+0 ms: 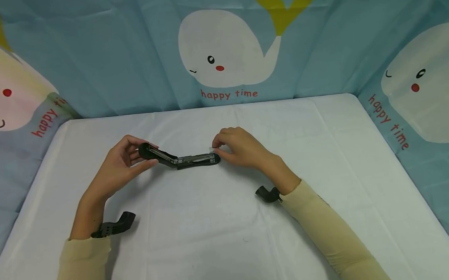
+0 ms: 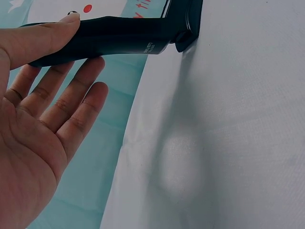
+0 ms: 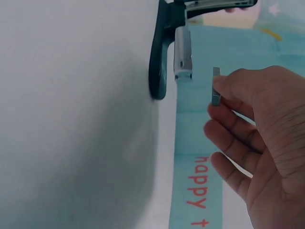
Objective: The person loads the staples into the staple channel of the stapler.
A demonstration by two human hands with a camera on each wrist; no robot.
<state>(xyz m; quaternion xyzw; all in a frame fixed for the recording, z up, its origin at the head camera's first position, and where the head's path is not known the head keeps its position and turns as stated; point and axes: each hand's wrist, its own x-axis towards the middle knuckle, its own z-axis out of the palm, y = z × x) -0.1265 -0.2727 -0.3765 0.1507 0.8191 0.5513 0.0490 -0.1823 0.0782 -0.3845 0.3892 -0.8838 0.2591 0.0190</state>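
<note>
A black stapler (image 1: pixel 197 161) is spread wide open above the white tabletop, its metal tracks facing up. My left hand (image 1: pixel 120 164) grips the end of one arm between thumb and fingers; in the left wrist view the thumb lies on one side of the dark stapler body (image 2: pixel 119 37) and fingertips touch the other. Close to the stapler's opposite end, my right hand (image 1: pixel 243 147) pinches a short strip of staples (image 3: pixel 216 72) between thumb and index finger. In the right wrist view a gap separates the strip from the metal track (image 3: pixel 183 55).
White cloth (image 1: pixel 213 224) covers the table. A blue curtain (image 1: pixel 131 69) with printed whales hangs behind it and at both sides. Black bands with camera mounts sit at the left wrist (image 1: pixel 117 225) and right wrist (image 1: pixel 267 194).
</note>
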